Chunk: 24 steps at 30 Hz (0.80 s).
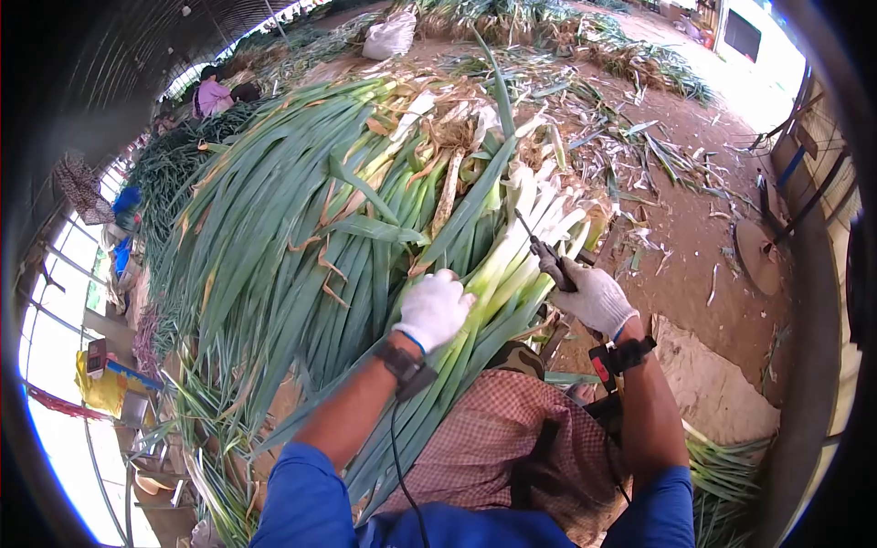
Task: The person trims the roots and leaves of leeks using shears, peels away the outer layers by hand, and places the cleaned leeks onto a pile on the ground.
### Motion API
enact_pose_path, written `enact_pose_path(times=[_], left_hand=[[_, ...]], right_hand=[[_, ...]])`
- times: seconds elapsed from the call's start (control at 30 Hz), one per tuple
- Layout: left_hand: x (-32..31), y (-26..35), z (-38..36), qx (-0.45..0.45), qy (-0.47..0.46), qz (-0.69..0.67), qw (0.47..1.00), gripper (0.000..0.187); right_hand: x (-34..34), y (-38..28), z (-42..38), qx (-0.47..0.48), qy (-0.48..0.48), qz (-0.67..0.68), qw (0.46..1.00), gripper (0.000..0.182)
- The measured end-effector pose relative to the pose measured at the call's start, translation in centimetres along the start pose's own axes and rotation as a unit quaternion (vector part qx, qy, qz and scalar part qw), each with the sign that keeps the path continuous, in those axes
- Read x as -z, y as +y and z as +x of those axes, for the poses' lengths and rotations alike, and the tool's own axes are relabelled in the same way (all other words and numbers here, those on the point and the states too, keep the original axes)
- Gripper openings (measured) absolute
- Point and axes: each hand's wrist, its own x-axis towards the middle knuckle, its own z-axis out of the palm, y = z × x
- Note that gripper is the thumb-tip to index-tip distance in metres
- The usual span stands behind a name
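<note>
A thick heap of large green onions (301, 210) lies in front of me, long leaves to the left and pale stalks to the right. My left hand (435, 309), in a white glove, rests on the near stalks with its fingers curled around some green onions (480, 315). My right hand (598, 300), also gloved, is wrapped around a dark tool with a thin straight tip, like an air blow gun (552, 263). Its tip points up and away over the white stalks (539, 205). Part of the left fingers is hidden among the leaves.
A checkered cloth (484, 447) covers my lap. Peeled scraps (639, 164) litter the brown floor at the right. More green onions (726, 470) lie at lower right. A white sack (390, 36) stands behind the heap, and a person in pink (213, 96) is at far left.
</note>
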Motion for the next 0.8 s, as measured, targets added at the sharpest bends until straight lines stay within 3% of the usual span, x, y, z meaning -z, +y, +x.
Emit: enact_pose_path(times=[0.1, 0.2, 0.37, 0.47, 0.57, 0.63, 0.77, 0.8], left_hand=[[2.5, -2.8, 1.5, 0.023, -0.148, -0.118, 0.982, 0.046], [1.4, -7.0, 1.8, 0.005, -0.177, -0.332, 0.927, 0.046], [0.5, -9.2, 1.2, 0.016, -0.225, -0.400, 0.888, 0.043], [1.3, -7.4, 1.0, 0.025, -0.221, -0.400, 0.889, 0.041], [2.6, -4.3, 1.0, -0.040, -0.183, -0.243, 0.952, 0.041], [3.6, -2.5, 1.0, -0.061, -0.173, -0.147, 0.972, 0.041], [2.2, -5.3, 2.1, -0.074, -0.163, -0.164, 0.970, 0.040], [2.5, -5.6, 1.9, -0.042, -0.092, -0.118, 0.988, 0.034]], right_hand=[[-0.1, 0.2, -0.2, 0.003, -0.004, -0.024, 1.000, 0.051], [-0.5, 0.5, -0.3, 0.005, -0.009, -0.047, 0.999, 0.050], [-0.2, 0.4, -0.7, 0.005, -0.003, -0.047, 0.999, 0.050], [0.4, -0.4, -1.1, 0.011, 0.026, -0.011, 1.000, 0.051], [0.0, -1.8, -1.3, 0.027, 0.022, 0.043, 0.998, 0.053], [-0.5, -2.2, -0.7, 0.014, -0.025, 0.002, 1.000, 0.054], [-0.1, -3.3, -0.6, -0.003, -0.068, -0.017, 0.998, 0.054], [0.0, -3.5, -0.7, -0.008, -0.074, -0.016, 0.997, 0.054]])
